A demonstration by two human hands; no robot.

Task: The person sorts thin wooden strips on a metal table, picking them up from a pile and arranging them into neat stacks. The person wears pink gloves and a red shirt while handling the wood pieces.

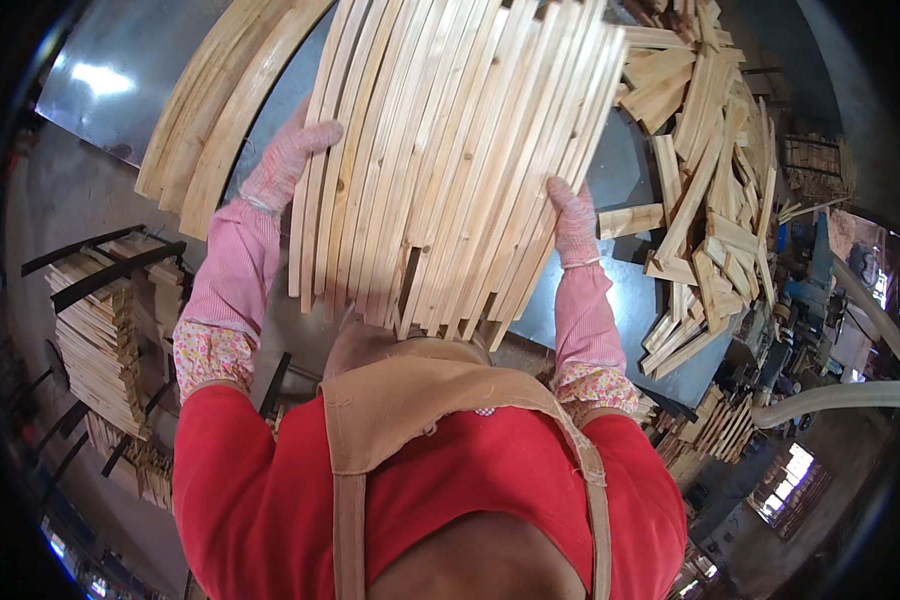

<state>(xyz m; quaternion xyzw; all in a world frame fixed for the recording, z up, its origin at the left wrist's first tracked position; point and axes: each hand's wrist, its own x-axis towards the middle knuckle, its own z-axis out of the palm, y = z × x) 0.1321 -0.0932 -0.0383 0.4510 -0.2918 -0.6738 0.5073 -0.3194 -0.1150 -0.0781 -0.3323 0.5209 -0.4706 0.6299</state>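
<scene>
A wide bundle of wooden slats [440, 170], pale and slightly curved, lies side by side between my two hands, its near ends uneven and close to my apron. My left hand [288, 155], in a pinkish knit glove, presses the bundle's left side with the thumb on top. Against the right side, my right hand [573, 220] wears a similar glove, its thumb up along the outer slat. The fingers of both hands are mostly hidden behind or under the wood.
Several longer curved boards [235, 100] lie on the metal table [105, 100] at the left. A loose heap of short wood pieces [715, 170] covers the table's right side. Stacked slats [95, 345] stand on a black rack at lower left. A pale hose [835, 400] runs at far right.
</scene>
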